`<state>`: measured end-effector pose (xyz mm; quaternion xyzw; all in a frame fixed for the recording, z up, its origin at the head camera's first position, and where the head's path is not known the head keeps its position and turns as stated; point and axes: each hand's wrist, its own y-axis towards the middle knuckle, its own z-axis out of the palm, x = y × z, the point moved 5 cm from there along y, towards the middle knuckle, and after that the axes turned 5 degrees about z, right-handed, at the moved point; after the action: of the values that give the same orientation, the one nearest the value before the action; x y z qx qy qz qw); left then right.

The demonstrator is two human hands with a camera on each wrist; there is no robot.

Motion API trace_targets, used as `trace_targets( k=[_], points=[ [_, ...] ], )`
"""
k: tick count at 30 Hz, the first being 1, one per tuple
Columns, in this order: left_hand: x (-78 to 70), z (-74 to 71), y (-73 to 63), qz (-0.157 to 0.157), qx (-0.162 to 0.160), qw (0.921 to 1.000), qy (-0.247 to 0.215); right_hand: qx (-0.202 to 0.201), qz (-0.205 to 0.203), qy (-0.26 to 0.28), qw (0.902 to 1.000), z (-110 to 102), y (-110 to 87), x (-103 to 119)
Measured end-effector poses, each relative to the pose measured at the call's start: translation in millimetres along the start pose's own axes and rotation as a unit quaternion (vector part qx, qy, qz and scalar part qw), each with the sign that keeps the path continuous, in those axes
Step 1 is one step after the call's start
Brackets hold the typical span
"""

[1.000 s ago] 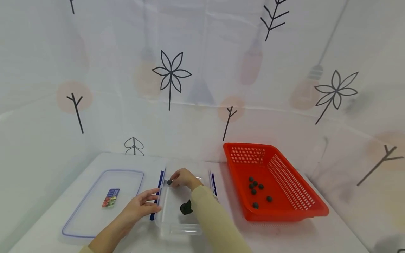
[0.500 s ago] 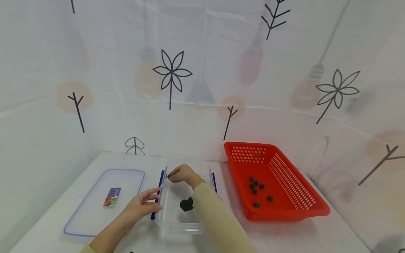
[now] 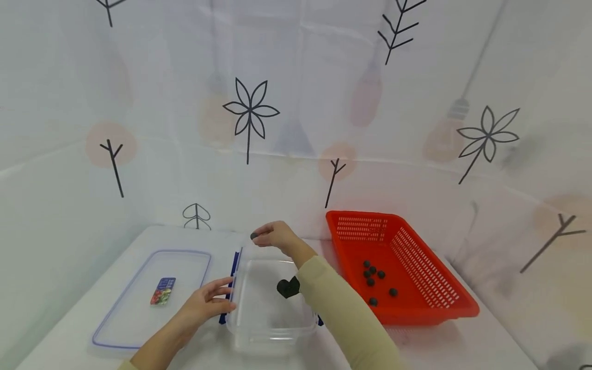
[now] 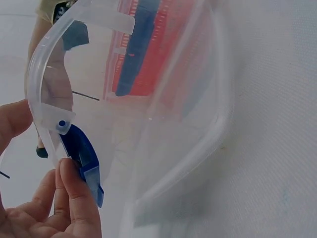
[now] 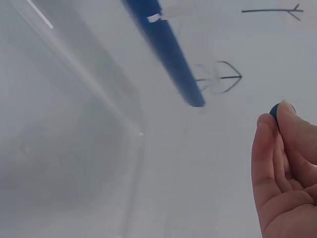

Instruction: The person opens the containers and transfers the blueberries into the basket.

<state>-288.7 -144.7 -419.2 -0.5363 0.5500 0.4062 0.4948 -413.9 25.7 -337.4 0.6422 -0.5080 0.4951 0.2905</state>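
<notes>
My right hand (image 3: 279,237) pinches a small dark ball (image 3: 254,236) between thumb and fingertips, raised above the far left corner of a clear plastic box (image 3: 273,335). The same ball (image 5: 275,110) shows partly behind the thumb in the right wrist view. My left hand (image 3: 205,302) rests its fingertips on the box's left wall. In the left wrist view the thumb touches the rim and the fingers touch a blue latch (image 4: 83,151). Several more dark balls (image 3: 371,282) lie in a red basket (image 3: 416,317) to the right.
A clear lid (image 3: 120,288) with a blue edge lies left of the box, bearing a coloured label (image 3: 163,291). A dark heart-shaped piece (image 3: 287,288) shows beside the right sleeve. Behind the table hangs a patterned white curtain (image 3: 296,195).
My right hand has risen from inside the box and moved slightly right, carrying the ball up. The dark heart-shaped piece has shifted with that arm. My left hand stays on the box wall.
</notes>
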Motion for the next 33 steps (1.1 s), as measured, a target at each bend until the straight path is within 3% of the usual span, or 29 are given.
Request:
trace_targets(
  k=[11, 16, 23, 33],
  points=[
    [1.2, -2.0, 1.2, 0.016, 0.007, 0.9999, 0.000, -0.043, 0.002, -0.018, 0.9989, -56, -33.4, 29],
    [1.0, -3.2, -0.2, 0.022, 0.013, 0.9997, -0.005, -0.071, -0.011, -0.038, 0.9967, -84, -52.9, 32],
    [0.6, -1.0, -2.3, 0.016, 0.013, 0.9998, -0.006, -0.098, -0.022, -0.060, 0.9932, -130, -79.8, 16],
    [2.8, -1.0, -4.3, 0.020, 0.014, 0.9996, -0.013, -0.127, 0.005, -0.083, 0.9884, -184, -114.4, -16]
  ],
)
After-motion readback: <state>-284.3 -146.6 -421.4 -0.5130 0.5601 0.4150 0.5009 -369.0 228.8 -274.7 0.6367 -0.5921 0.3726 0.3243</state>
